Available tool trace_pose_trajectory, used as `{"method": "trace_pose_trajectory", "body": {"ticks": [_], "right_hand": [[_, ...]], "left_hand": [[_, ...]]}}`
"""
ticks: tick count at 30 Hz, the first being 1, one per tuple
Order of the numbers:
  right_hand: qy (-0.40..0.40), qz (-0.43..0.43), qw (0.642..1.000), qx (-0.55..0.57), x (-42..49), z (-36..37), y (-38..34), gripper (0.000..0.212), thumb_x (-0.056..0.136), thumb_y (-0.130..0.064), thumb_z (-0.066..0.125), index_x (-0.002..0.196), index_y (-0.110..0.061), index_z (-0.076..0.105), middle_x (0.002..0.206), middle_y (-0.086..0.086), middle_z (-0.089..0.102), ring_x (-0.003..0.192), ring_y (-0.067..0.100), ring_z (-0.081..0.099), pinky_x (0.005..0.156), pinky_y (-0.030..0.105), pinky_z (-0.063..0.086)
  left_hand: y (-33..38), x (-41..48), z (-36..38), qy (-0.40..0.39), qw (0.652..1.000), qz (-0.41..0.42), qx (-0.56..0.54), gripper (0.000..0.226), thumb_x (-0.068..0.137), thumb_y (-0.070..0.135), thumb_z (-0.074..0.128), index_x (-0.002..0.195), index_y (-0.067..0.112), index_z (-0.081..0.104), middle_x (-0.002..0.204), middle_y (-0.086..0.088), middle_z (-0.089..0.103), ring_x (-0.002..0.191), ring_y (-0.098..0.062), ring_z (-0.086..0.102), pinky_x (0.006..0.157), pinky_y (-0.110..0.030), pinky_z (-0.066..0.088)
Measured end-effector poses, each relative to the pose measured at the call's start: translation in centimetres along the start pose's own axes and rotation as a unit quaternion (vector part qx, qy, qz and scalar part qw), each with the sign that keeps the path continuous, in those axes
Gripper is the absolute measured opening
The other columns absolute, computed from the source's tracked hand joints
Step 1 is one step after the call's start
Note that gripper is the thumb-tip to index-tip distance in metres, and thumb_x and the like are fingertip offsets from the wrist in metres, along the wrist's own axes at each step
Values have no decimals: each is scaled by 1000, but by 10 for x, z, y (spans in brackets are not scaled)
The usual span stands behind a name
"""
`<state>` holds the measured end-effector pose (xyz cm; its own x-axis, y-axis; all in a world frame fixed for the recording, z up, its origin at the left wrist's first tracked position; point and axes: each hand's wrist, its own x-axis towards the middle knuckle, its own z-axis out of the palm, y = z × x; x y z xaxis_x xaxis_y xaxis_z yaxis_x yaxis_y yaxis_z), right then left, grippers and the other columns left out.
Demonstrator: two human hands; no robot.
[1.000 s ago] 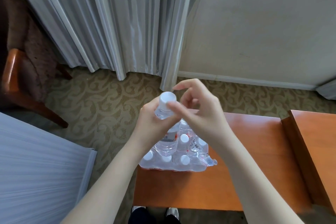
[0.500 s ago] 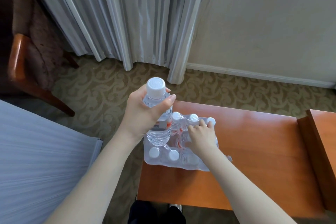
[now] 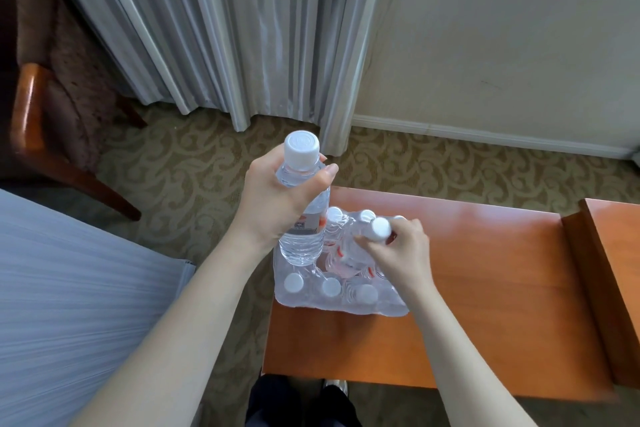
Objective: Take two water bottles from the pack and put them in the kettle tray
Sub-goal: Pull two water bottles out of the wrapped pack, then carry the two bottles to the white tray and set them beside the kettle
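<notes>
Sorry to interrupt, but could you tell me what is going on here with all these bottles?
A person stands at an orange-brown wooden table with a shrink-wrapped pack of clear, white-capped water bottles on it. The left hand holds one clear plastic water bottle upright above the pack. The right hand grips a second bottle near its cap, tilted and partly lifted out of the torn wrap. No kettle tray is in view, so neither bottle is placed yet.

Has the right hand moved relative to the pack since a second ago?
Yes. The right hand has dropped from beside the held bottle's cap down into the pack on the table, where it now has a grip on a second bottle.
</notes>
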<state>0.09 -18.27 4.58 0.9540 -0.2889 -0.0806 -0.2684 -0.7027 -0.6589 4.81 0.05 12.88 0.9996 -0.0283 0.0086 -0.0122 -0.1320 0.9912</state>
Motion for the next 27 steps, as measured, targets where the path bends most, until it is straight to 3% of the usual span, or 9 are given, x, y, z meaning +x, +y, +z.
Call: {"method": "trace_pose_trajectory", "body": {"ticks": [2,5,9,13,16,21,27], "right_hand": [[81,-75,993,32,-3,-25,-20,30,63,-25,87,60,-11,60,57,-11,47,75,23,45,71,46,42],[169,-175,970,-1,-1,-62,-55,42,70,-36,80,58,-21,42,56,-8,41,72,19,40,69,40,33],[197,-168,964,65,4,-98,-92,44,78,-41,66,60,-8,43,70,-4,42,77,25,42,68,39,35],[146,-170,953,203,4,-126,-110,33,83,-28,65,81,4,60,89,16,63,83,34,61,70,46,50],[152,-196,956,158,-2,-139,-115,40,83,-31,64,77,7,58,77,24,67,71,40,59,59,45,49],[199,-197,953,117,-26,-162,-109,40,81,-31,65,71,7,55,67,21,64,62,34,58,54,39,45],[253,-161,949,95,-64,-209,-83,38,81,-30,66,69,3,52,63,19,61,58,32,52,52,37,42]], "left_hand": [[3,0,-1,2,1000,-3,5,26,70,30,73,82,9,66,69,11,66,67,-7,63,62,-22,53],[11,0,-4,11,1000,9,27,28,70,33,72,81,8,67,75,0,67,73,-19,66,69,-35,55],[30,1,-8,8,999,31,40,30,71,35,71,80,8,67,78,-7,69,78,-27,66,74,-43,55],[55,2,-11,2,997,57,50,32,70,37,70,81,7,68,78,-7,70,76,-23,66,74,-41,55],[72,3,-8,-7,997,71,41,31,70,36,70,80,7,68,74,-4,68,72,-20,65,72,-38,54],[92,-3,9,-50,991,110,56,25,74,33,73,80,10,68,74,-2,69,69,-13,64,66,-25,51],[116,-27,57,-123,983,126,52,26,72,37,72,74,12,67,71,-7,70,69,-21,65,68,-35,55]]}}
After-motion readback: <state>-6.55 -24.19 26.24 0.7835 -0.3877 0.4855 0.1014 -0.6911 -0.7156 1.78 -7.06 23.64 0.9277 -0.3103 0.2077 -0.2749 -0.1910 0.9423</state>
